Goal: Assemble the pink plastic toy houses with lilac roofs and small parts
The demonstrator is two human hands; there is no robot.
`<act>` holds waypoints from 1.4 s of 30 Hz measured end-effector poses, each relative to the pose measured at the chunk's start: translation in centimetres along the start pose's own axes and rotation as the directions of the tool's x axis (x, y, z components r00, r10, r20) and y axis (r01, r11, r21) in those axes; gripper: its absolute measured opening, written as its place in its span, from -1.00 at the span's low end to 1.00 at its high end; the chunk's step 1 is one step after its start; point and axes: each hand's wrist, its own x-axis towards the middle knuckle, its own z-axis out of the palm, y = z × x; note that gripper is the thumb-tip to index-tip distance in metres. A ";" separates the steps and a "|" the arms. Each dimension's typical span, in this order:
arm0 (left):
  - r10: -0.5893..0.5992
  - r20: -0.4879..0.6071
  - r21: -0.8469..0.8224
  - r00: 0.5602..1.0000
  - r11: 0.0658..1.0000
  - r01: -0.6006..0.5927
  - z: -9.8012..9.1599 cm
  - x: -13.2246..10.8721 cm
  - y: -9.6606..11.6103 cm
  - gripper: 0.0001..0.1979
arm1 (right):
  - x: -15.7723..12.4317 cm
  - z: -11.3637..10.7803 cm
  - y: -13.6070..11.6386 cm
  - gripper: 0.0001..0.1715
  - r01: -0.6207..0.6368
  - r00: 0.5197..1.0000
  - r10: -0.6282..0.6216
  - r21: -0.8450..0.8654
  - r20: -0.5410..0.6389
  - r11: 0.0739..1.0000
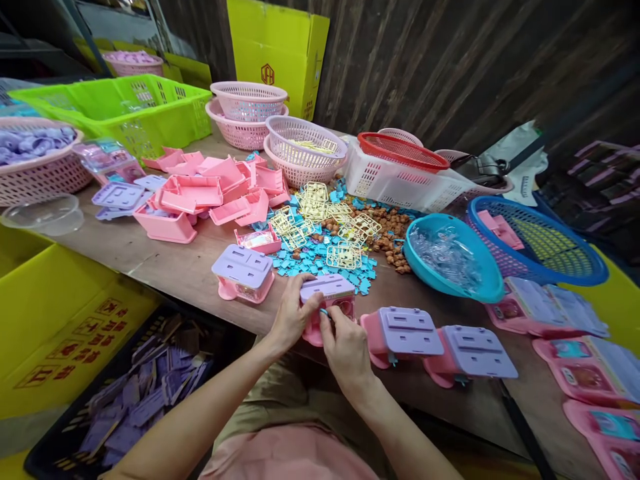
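Observation:
My left hand [291,315] grips a small pink plastic box with a lilac lid [327,287] at the table's front edge. With thumb and forefinger, my right hand [346,347] pinches a small blue piece [324,311] against the box's front; most of the piece is hidden by the fingers. A similar lidded box [243,272] stands to the left. To the right are two more, a nearer one [407,331] and a farther one [475,353], with bits of blue below their lids. Behind the held box lie loose blue pieces [300,263] and cream plastic frames [345,255].
Pink trays [193,193] are heaped at the left, near a green crate [150,127]. Brown pieces [395,230] and a turquoise bowl of clear parts [493,290] lie right of centre. More boxes [575,370] line the right edge. A black crate [65,437] holds lilac parts below.

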 end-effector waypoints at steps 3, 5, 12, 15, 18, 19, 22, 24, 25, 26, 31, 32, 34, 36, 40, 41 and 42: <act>0.007 -0.005 0.003 1.000 1.000 -0.007 0.0 0.0 -0.1 -0.68 | 0.0 0.2 0.1 -0.62 0.020 1.000 -0.021 -0.064 -0.004 0.998; 0.010 -0.007 0.000 1.000 1.000 -0.010 0.1 0.0 -0.1 -0.69 | 0.0 0.2 0.2 -0.61 0.028 1.000 -0.028 -0.062 0.003 0.998; -0.015 -0.022 -0.004 1.000 1.000 0.015 0.2 0.1 -0.1 -0.67 | -0.2 0.7 -0.2 -0.59 0.090 0.995 -0.095 -0.141 -0.029 0.986; -0.047 -0.048 -0.002 0.998 0.999 0.047 0.4 0.1 0.0 -0.66 | -0.3 1.1 -0.6 -0.58 0.105 0.991 -0.118 -0.182 -0.059 0.978; -0.057 -0.061 0.013 0.996 0.998 0.058 0.6 0.0 0.3 -0.67 | -0.2 1.6 -1.1 -0.59 0.049 0.997 -0.059 -0.193 -0.045 0.980; -0.059 -0.065 0.018 0.996 0.998 0.061 0.7 -0.1 0.3 -0.67 | -0.3 1.7 -1.3 -0.59 0.024 0.999 -0.033 -0.197 -0.039 0.980; -0.065 -0.080 0.026 0.995 0.997 0.068 0.9 -0.3 0.5 -0.67 | -0.6 2.2 -1.7 -0.59 -0.046 0.999 0.044 -0.193 -0.013 0.980; -0.054 -0.074 0.034 0.996 0.998 0.057 0.7 -0.3 0.6 -0.68 | -0.8 2.0 -1.5 -0.61 -0.061 0.997 0.068 -0.163 0.033 0.985; -0.038 -0.064 0.040 0.997 0.998 0.041 0.5 -0.3 0.5 -0.68 | -0.7 1.5 -1.1 -0.64 -0.051 0.996 0.061 -0.139 0.064 0.989; -0.011 -0.048 0.047 0.999 0.999 0.014 0.3 -0.2 0.4 -0.69 | -0.4 0.8 -0.5 -0.66 -0.031 0.994 0.043 -0.113 0.104 0.993; 0.266 0.224 0.070 0.938 0.955 -0.288 -0.3 0.6 -0.9 -0.49 | 5.7 -5.1 6.0 -0.65 0.012 0.918 0.123 -0.338 0.377 0.941; 0.298 0.314 0.069 0.901 0.940 -0.335 -0.2 0.6 -1.1 -0.43 | 7.5 -5.9 7.6 -0.66 -0.008 0.915 0.170 -0.404 0.366 0.915; 0.312 0.476 0.082 0.822 0.915 -0.395 -0.2 0.4 -1.2 -0.31 | 10.8 -6.5 10.4 -0.72 0.010 0.895 0.194 -0.454 0.401 0.891; 0.317 0.568 0.117 0.760 0.882 -0.456 -0.8 0.2 -0.9 -0.19 | 13.2 -5.7 12.7 -0.73 0.074 0.863 0.176 -0.462 0.473 0.884; 0.378 0.469 0.296 0.799 0.784 -0.545 -6.2 0.9 0.2 -0.22 | 15.0 -3.1 15.8 -0.70 0.208 0.780 0.116 -0.429 0.615 0.879; 0.375 0.418 0.366 0.827 0.764 -0.532 -8.2 1.4 0.3 -0.26 | 15.1 -2.6 16.3 -0.71 0.235 0.763 0.098 -0.415 0.639 0.879; 0.353 0.382 0.445 0.854 0.740 -0.504 -10.3 1.9 0.3 -0.29 | 15.1 -2.3 16.8 -0.72 0.258 0.748 0.080 -0.401 0.659 0.879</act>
